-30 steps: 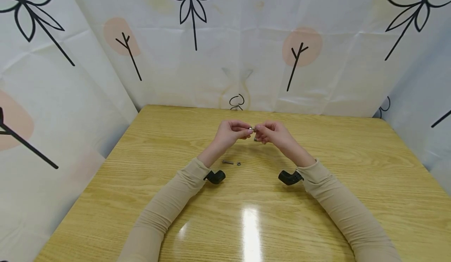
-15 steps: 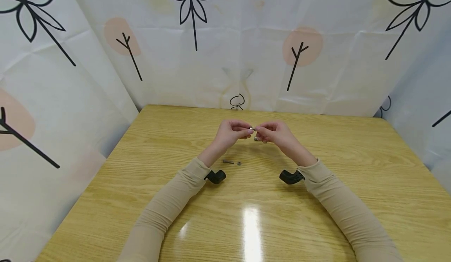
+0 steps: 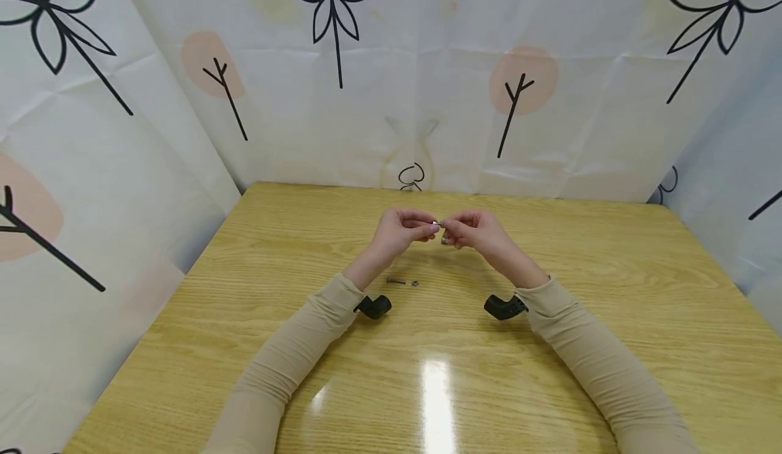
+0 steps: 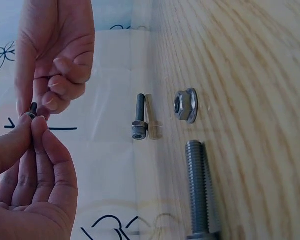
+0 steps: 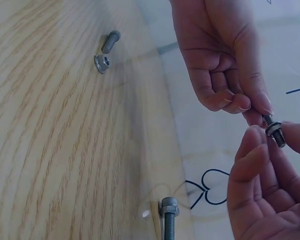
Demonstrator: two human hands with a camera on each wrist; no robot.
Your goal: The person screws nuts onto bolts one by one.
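Observation:
Above the table, my left hand (image 3: 398, 231) and right hand (image 3: 479, 231) meet fingertip to fingertip around a small metal bolt (image 5: 278, 139). The left fingertips pinch one end of that bolt; its head is hidden. A flange nut (image 5: 273, 128) sits on the thread, pinched between my right thumb and index finger. Under the right fingers, on the table, lies another bolt (image 4: 140, 107) with a nut (image 4: 139, 124) up near its socket head. Nearer to me lie a third bolt (image 3: 396, 280) and a loose flange nut (image 3: 415, 283), side by side and apart.
The wooden table (image 3: 550, 372) ends at a white patterned cloth (image 3: 452, 101) behind and at both sides. A black wrist mount (image 3: 374, 307) juts inward from the left cuff, and a similar black mount (image 3: 504, 307) from the right one.
Both hands keep almost the same place. The right hand has shifted very slightly to the right since one second ago. The pieces on the table have not moved.

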